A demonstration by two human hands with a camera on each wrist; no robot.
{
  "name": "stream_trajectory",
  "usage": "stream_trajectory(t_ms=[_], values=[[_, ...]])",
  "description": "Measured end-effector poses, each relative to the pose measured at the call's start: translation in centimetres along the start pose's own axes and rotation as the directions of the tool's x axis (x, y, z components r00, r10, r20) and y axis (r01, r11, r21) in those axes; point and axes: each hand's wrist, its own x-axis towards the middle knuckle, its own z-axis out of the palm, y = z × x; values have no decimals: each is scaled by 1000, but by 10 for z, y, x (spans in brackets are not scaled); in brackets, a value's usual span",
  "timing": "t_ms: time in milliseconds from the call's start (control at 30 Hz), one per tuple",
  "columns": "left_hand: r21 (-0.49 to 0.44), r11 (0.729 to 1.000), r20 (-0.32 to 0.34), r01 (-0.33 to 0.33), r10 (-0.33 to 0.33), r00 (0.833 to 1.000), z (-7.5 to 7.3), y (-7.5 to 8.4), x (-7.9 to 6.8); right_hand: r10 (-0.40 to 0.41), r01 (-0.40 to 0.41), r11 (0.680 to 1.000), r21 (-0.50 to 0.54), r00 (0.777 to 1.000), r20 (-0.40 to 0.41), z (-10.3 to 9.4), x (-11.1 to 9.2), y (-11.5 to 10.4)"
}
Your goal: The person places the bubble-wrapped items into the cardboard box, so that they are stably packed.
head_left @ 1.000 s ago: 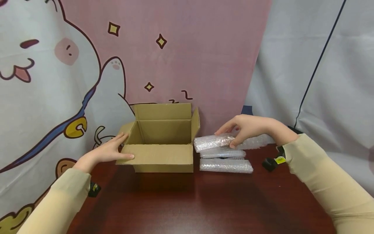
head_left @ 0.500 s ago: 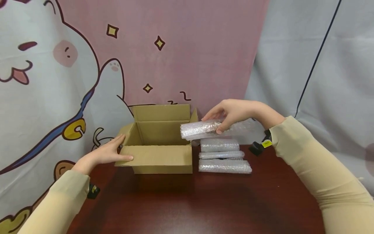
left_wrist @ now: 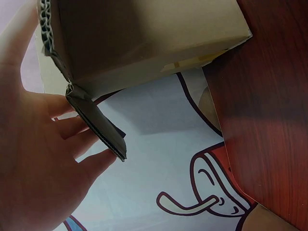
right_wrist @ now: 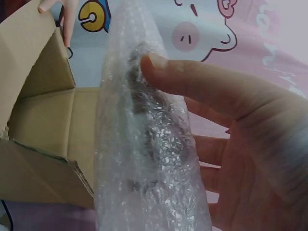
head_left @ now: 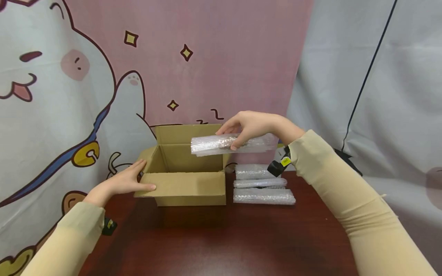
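A cardboard box (head_left: pixel 191 200) stands with its top flaps spread apart. My left hand (head_left: pixel 122 182) holds its left front corner, thumb over the front flap (head_left: pixel 186 183) and fingers against the left flap (left_wrist: pixel 98 122). My right hand (head_left: pixel 253 124) grips a bubble-wrapped bundle (head_left: pixel 210 145) from above, thumb on the near side. The bundle hangs over the right part of the box opening in the head view. Something dark shows through its wrap (right_wrist: pixel 139 96) in the right wrist view; the plastic hides what it is.
Several more bubble-wrapped bundles (head_left: pixel 264 196) lie in a row on the dark red table (head_left: pixel 221 237), just right of the box. Behind stands a pink cartoon curtain (head_left: pixel 238 57), with a grey cloth (head_left: pixel 345 96) at the right.
My right hand has lifted the wrapped bundle off the others and carried it left, from beside the box to over its opening. The left hand has stayed at the box corner.
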Motion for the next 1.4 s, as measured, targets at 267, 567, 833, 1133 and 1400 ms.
stream_trajectory(t_ms=[267, 567, 833, 1133, 1400], values=[[-3, 1000, -3, -1, 1, 1000, 2, -4, -1, 4, -8, 999, -44, 996, -89, 16, 32, -3], [-13, 1000, 6, 8, -8, 1000, 4, -7, -2, -30, 11, 993, -119, 986, -161, 31, 64, -10], [-14, 1000, 10, 6, -6, 1000, 3, -6, -2, -64, 27, 987, -160, 971, -230, 43, 93, -10], [-22, 1000, 12, 11, -11, 1000, 3, -4, -2, 8, -40, 989, -139, 974, -228, 57, 118, -4], [-24, 1000, 4, 5, -5, 1000, 1, -3, -2, 67, -97, 987, -127, 972, -226, 68, 133, 3]])
